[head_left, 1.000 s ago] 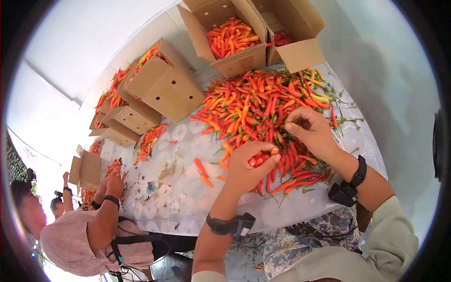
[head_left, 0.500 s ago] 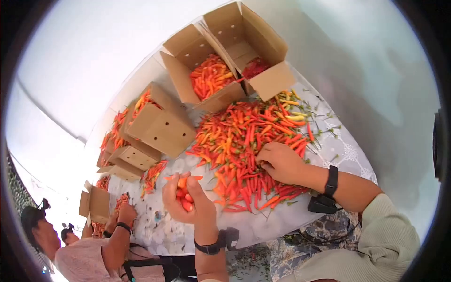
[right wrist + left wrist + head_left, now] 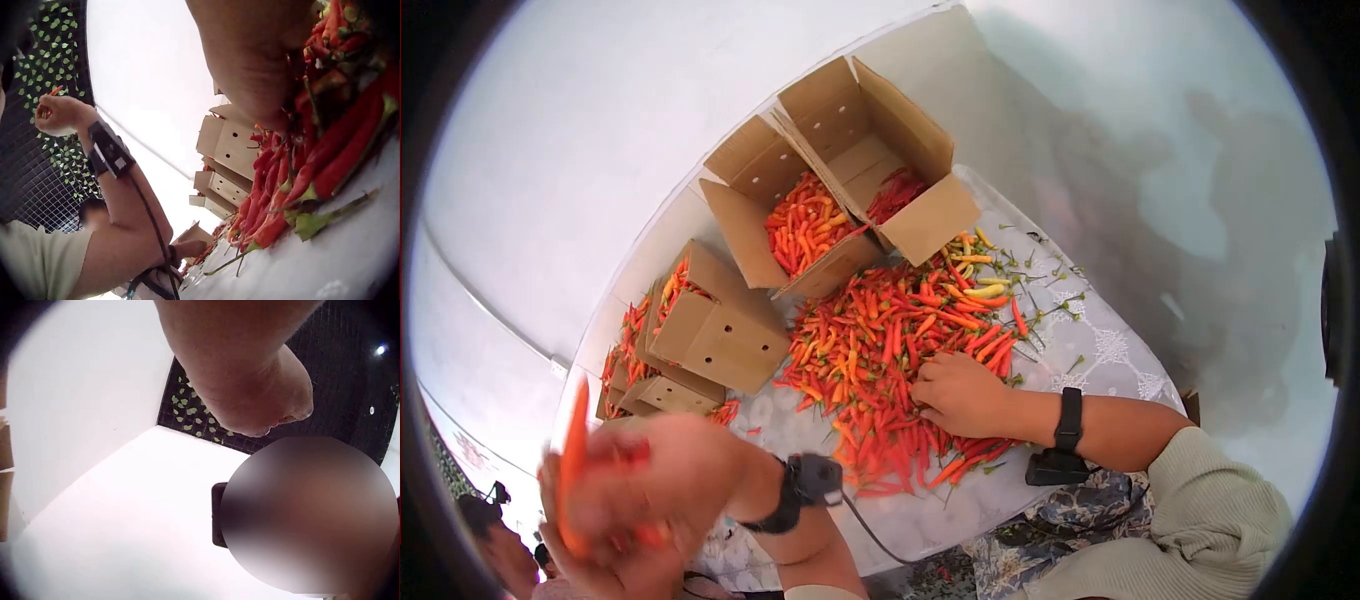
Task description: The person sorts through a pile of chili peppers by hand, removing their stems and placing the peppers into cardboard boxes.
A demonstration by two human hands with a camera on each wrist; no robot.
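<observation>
Raised close to the head camera on the left, my left hand (image 3: 680, 480) is blurred and curls round several red chili peppers (image 3: 574, 450), one sticking up past the fingers. The right wrist view also shows this hand (image 3: 65, 116) held high, with red tips poking out. My right hand (image 3: 965, 395) is down at the right side of a large heap of red and orange chilies (image 3: 860, 340), fingers bent in among them. Its fingertips are hidden by the hand and peppers, so I cannot tell whether it pinches one. Green-stemmed chilies (image 3: 325, 156) lie right beside it.
Behind the heap stand two open cardboard boxes, one with orange-red chilies (image 3: 805, 225), one with darker red chilies (image 3: 895, 195). More filled boxes (image 3: 725, 335) stand at left. Loose green stems (image 3: 1050, 300) lie on the white tablecloth (image 3: 1110, 345). Another person (image 3: 505, 550) is at far left.
My left hand has lifted away from the heap, leftward and up toward the camera, still holding its peppers. The right hand stays at the heap. The head view has shifted.
</observation>
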